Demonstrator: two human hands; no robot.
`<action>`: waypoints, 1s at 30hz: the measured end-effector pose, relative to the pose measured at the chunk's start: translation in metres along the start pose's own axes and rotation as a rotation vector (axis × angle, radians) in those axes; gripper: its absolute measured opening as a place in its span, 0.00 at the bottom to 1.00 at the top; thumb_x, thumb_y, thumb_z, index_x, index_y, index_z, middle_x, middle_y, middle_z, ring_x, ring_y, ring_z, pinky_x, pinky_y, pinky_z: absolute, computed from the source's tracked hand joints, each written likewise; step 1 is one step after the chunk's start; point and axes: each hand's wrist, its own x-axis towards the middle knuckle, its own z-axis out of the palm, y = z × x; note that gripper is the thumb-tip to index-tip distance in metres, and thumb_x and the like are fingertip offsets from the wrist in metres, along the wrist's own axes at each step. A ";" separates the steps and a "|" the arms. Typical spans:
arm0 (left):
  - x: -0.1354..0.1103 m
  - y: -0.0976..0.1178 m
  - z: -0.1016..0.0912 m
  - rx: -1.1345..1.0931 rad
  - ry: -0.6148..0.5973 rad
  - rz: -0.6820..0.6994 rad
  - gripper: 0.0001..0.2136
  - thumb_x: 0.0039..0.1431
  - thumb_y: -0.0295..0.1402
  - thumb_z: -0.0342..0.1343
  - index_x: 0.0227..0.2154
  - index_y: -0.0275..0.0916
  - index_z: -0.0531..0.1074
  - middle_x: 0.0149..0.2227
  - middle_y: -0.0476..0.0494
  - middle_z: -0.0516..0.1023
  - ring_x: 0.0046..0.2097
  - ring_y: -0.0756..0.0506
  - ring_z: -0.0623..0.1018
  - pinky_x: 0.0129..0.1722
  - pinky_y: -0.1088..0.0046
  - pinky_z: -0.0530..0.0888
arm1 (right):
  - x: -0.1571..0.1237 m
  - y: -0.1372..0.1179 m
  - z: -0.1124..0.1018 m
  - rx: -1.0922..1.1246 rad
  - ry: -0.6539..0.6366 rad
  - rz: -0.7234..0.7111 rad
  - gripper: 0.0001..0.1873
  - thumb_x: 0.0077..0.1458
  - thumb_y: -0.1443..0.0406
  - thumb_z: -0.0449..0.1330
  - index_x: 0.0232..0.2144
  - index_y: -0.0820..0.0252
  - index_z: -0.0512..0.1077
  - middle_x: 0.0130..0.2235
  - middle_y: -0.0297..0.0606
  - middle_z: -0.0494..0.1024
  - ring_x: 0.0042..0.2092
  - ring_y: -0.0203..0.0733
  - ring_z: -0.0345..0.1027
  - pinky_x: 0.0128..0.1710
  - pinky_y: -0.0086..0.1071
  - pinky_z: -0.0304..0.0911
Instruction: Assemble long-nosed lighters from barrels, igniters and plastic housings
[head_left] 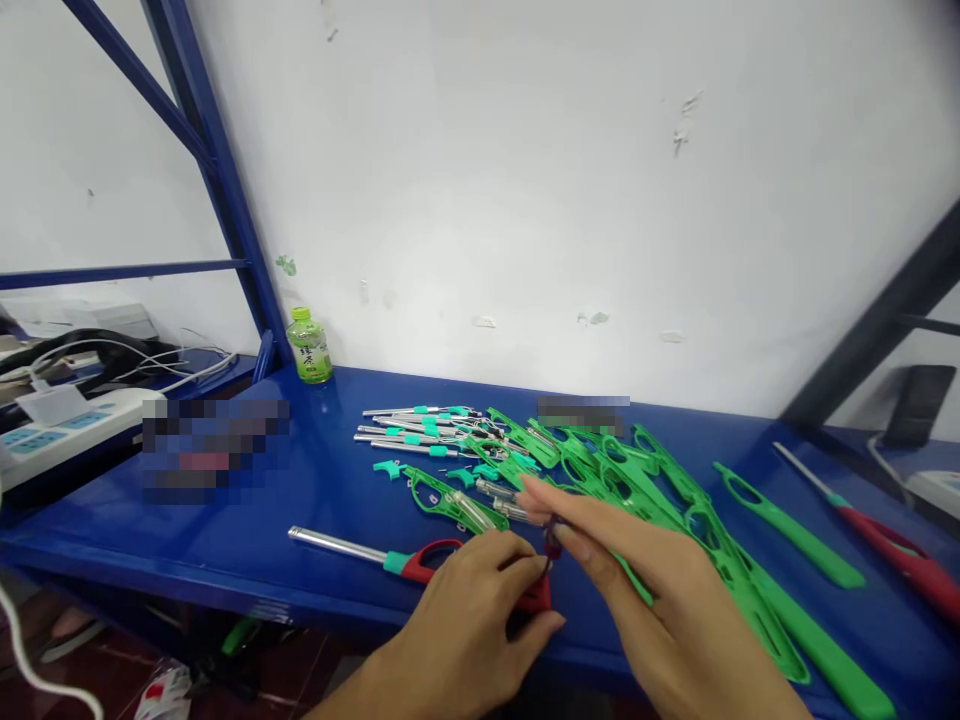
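Observation:
A long-nosed lighter with a red handle, a teal collar and a silver tube [337,545] lies near the table's front edge. My left hand [472,610] is closed over its red handle, hiding most of it. My right hand [667,580] pinches a small screwdriver [553,540] with a dark red handle, its shaft pointing down at the lighter's handle. Where the screwdriver's tip meets the handle is hidden by my left fingers. Just behind my hands lies an opened green lighter half [457,502], beside a teal trigger piece [388,468].
Several silver lighter tubes [405,432] and green handle shells [637,470] are strewn across the blue table [360,620]. Another red lighter [892,540] lies at right. A green-capped bottle [309,348] stands by the wall, and a power strip [75,430] sits at left.

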 end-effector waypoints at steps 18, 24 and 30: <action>-0.005 0.000 0.004 0.099 0.020 0.037 0.10 0.62 0.29 0.67 0.46 0.41 0.77 0.44 0.43 0.78 0.47 0.38 0.77 0.47 0.57 0.79 | -0.002 0.002 -0.016 -0.015 0.077 0.172 0.12 0.69 0.61 0.61 0.46 0.42 0.85 0.46 0.28 0.89 0.46 0.44 0.85 0.44 0.29 0.77; -0.005 0.002 0.003 0.120 0.023 0.050 0.07 0.63 0.29 0.65 0.42 0.40 0.76 0.43 0.43 0.77 0.45 0.39 0.77 0.45 0.56 0.79 | 0.004 -0.007 -0.004 -0.001 0.252 0.241 0.08 0.67 0.62 0.63 0.37 0.48 0.83 0.38 0.27 0.88 0.36 0.39 0.83 0.35 0.25 0.73; -0.003 0.000 0.001 0.152 0.047 0.130 0.14 0.58 0.30 0.72 0.45 0.41 0.77 0.43 0.45 0.79 0.43 0.39 0.79 0.42 0.56 0.80 | -0.005 -0.012 -0.021 0.060 0.336 0.191 0.10 0.72 0.59 0.60 0.47 0.44 0.82 0.42 0.30 0.87 0.42 0.38 0.82 0.41 0.25 0.74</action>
